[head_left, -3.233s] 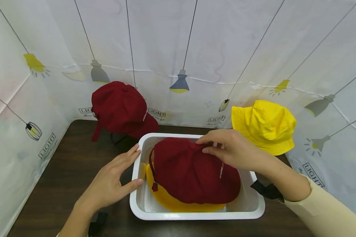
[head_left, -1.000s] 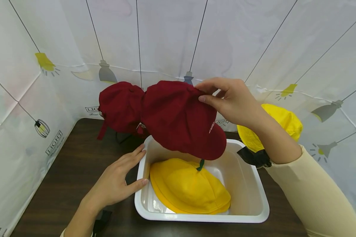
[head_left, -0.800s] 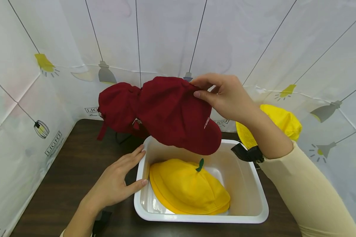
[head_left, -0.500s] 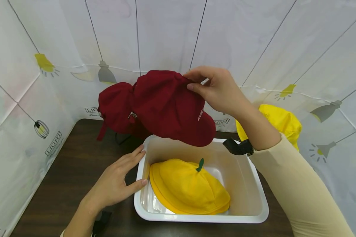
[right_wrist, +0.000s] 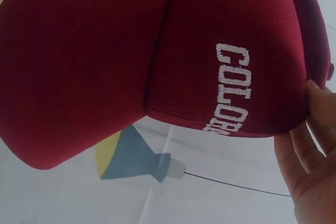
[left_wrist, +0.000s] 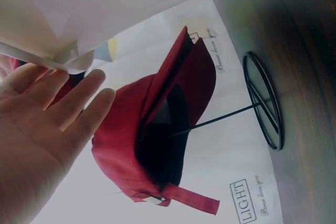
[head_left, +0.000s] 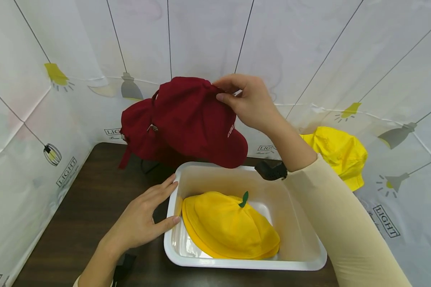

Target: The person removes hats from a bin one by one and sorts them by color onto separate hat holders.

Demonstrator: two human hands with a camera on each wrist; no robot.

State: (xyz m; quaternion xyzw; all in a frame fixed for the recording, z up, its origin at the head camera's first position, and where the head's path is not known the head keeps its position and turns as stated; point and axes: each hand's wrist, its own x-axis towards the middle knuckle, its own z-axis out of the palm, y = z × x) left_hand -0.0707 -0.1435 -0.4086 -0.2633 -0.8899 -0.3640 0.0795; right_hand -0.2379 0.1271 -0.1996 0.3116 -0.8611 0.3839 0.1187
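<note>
My right hand [head_left: 249,101] pinches a dark red baseball cap [head_left: 197,115] by the top of its crown. It is held up behind the white plastic tub [head_left: 244,263], brim to the right. White stitched letters [right_wrist: 232,87] show on its front in the right wrist view. A second dark red cap [head_left: 136,123], partly hidden behind it, sits on a black wire stand [left_wrist: 262,100]. Whether the two caps touch I cannot tell. My left hand [head_left: 141,217] rests on the tub's left rim, fingers straight. Inside the tub lies a yellow hat [head_left: 230,227] with a green leaf [head_left: 244,199].
At the back right is a yellow bucket hat [head_left: 339,153], partly covered by my right sleeve [head_left: 330,207]. A white curtain [head_left: 208,40] printed with lamps encloses the dark wooden table [head_left: 72,223].
My right hand has lifted the red cap out of the tub, off the yellow hat, and carried it up and left in front of the other red cap. The left hand has stayed at the rim.
</note>
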